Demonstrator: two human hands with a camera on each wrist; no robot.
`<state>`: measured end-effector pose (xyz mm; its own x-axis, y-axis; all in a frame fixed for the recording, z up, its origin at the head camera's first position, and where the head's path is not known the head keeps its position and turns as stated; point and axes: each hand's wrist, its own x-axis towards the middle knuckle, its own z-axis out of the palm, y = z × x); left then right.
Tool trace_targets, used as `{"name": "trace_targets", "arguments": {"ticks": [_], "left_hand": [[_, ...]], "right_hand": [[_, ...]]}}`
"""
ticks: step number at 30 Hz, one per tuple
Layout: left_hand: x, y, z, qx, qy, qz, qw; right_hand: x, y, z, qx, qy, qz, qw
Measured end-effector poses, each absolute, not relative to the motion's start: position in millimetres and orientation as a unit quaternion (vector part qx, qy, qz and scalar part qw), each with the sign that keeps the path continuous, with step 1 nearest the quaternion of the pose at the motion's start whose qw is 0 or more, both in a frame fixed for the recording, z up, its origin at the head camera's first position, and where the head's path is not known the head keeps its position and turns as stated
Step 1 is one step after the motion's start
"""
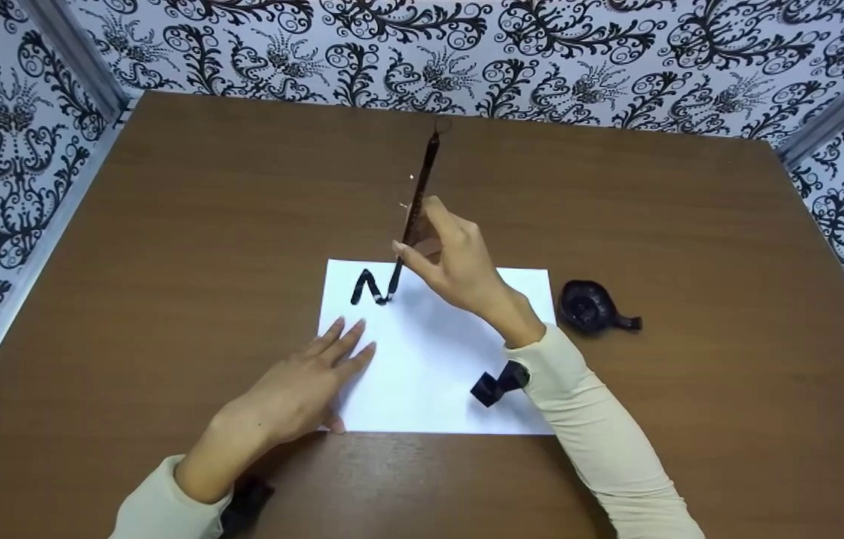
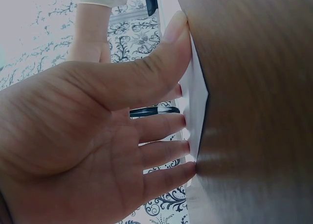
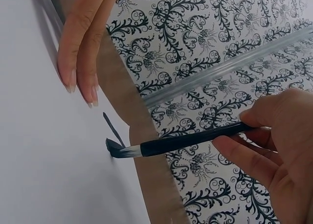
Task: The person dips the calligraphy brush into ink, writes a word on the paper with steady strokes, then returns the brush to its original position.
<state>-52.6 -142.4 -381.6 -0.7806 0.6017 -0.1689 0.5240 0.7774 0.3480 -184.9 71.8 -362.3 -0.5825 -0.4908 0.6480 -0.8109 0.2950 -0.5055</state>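
A dark-handled ink brush [image 1: 422,180] stands steeply over a white sheet of paper [image 1: 422,374], pinched between the thumb and fingers of my right hand [image 1: 459,262]. Its bristles, black at the tip and pale higher up, meet the sheet at the end of a black zigzag stroke [image 1: 367,286] in the upper left part. In the right wrist view the brush [image 3: 190,141] slants out from the right hand [image 3: 288,141]. With fingers spread, my left hand [image 1: 295,393] rests on the sheet's lower left side; the left wrist view shows its thumb and fingertips [image 2: 173,33] along the paper's edge.
Right of the paper, a small black ink dish [image 1: 590,307] with a short handle sits on the brown wooden table [image 1: 205,224]. Black-and-white patterned panels [image 1: 422,60] border the table. A black strap end [image 1: 497,385] hangs from the right wrist over the paper.
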Motion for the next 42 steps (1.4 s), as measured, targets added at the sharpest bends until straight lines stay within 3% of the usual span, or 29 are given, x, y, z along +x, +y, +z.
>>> {"name": "trace_targets", "arguments": {"ticks": [27,42], "left_hand": [[-53,-144,-382,0.312,0.928,0.153,0.133],[-53,-143,-382,0.309,0.928,0.154,0.138]], "right_hand": [[-196,72,-373,0.403,-0.769,0.404,0.289],[-199,72,-375,0.396,-0.757,0.422,0.303]]}}
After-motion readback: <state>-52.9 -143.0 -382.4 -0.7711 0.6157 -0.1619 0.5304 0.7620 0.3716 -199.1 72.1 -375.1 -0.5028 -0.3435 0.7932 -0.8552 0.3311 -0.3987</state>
